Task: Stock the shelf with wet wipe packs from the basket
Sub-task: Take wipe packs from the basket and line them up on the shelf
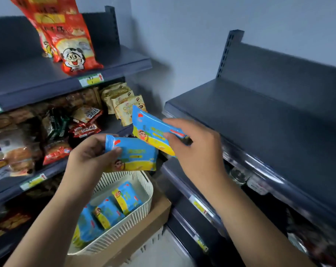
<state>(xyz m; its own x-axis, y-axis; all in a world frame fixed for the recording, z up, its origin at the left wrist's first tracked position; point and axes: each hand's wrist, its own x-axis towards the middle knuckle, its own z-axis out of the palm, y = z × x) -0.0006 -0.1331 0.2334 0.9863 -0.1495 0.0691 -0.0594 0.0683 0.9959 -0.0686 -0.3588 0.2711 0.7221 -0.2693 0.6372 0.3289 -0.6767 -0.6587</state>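
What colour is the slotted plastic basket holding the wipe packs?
The slotted plastic basket is cream white, clearest in the head view.

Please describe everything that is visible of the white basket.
The basket is cream-white plastic with slotted walls, a plain rim and rounded corners. It sits upright on a cardboard box, low in the view. Several blue-and-yellow packs stand in it. The left forearm hides its left part.

Basket (pixel 142 207) sits on cardboard box (pixel 153 220), wipe packs (pixel 109 212) inside, snack shelves (pixel 28 74) to left, top shelf (pixel 259 116) to right. Above basket, left hand (pixel 88 155) holds left pack (pixel 138 155), right hand (pixel 199 149) holds right pack (pixel 151 130) just beside.
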